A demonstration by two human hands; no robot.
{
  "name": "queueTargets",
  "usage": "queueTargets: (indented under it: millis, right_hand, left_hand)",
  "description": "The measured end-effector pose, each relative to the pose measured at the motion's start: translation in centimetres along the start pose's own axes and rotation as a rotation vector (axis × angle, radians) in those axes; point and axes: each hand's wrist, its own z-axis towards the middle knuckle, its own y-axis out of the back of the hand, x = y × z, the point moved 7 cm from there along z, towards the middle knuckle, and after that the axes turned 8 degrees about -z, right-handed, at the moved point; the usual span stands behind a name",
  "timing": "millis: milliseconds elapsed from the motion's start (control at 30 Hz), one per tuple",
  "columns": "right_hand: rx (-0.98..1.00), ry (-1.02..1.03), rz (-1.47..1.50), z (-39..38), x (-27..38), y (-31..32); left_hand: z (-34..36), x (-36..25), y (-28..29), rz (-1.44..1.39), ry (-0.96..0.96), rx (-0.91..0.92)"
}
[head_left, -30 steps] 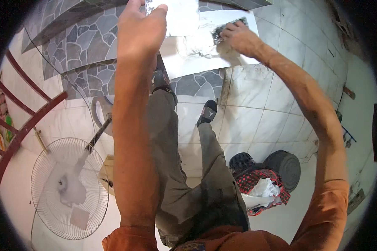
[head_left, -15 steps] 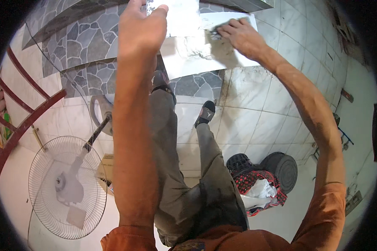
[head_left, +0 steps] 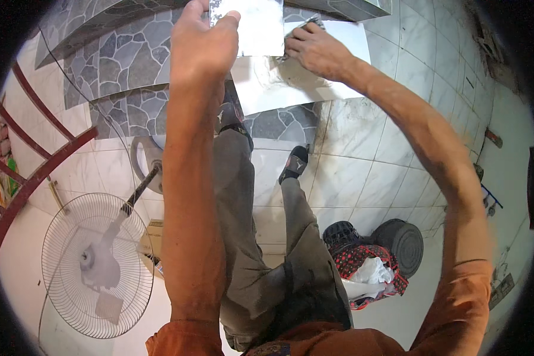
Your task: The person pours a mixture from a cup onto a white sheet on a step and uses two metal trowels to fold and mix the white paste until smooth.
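My left hand (head_left: 206, 44) is closed on a flat, bright plate (head_left: 252, 29) at the top of the view, its thumb over the left edge; the glare hides its surface, and its far end is cut off. Just right of the plate, my right hand (head_left: 317, 50) grips a crumpled grey wad (head_left: 312, 22), whose material I cannot make out. Its fingers are bent around the wad close to the plate's right edge. Under both hands lies a white sheet (head_left: 338, 92) with brownish smudges, on a grey stone-patterned step.
A stone-patterned step (head_left: 127, 59) spans the upper left, a cable running across it. Lower left stands a wire-caged fan (head_left: 98, 267) beside a cardboard box (head_left: 153, 237) and dark red rails (head_left: 38, 172). A red-dotted bag (head_left: 353, 264) and black tub (head_left: 400, 246) sit lower right.
My right hand has moved left with the grey wad, from over the white sheet to the plate's right edge. My left hand still holds the plate in nearly the same place.
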Motion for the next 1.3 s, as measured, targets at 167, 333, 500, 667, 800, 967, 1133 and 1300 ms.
queueTargets:
  millis: [167, 333, 500, 667, 800, 967, 1133, 1300]
  right_hand:
    - [0.156, 0.063, -0.047, -4.7, -0.2, -3.5]
    - [0.253, 0.009, -0.083, -1.1, -0.7, -0.2]
    - [0.170, 0.081, -0.023, 0.5, 3.5, -0.6]
    - [0.209, 0.091, -0.018, -3.6, 0.1, -1.7]
    - [0.053, 0.015, -0.070, -3.5, 0.0, 2.8]
    - [0.126, 0.008, 0.008, -7.8, 6.0, 1.9]
    - [0.263, 0.042, -0.102, -11.7, 3.5, -1.9]
    - [0.151, 0.021, -0.007, -8.4, 3.0, 2.0]
  left_hand:
    - [-0.5, -1.2, 0.1, 0.163, -0.174, 0.056]
    - [0.8, 1.3, 1.7, 0.107, -0.128, 0.001]
    - [0.0, 0.3, 0.3, 0.106, -0.076, 0.003]
    - [0.2, 0.7, 0.5, 0.027, -0.068, -0.002]
    - [-0.1, 1.2, 1.0, 0.037, -0.116, 0.016]
    - [-0.4, 0.5, 0.1, 0.042, -0.085, 0.032]
    - [-0.9, 0.3, -0.2, 0.048, -0.109, 0.055]
    - [-0.5, 0.5, -0.1, 0.172, -0.144, 0.015]
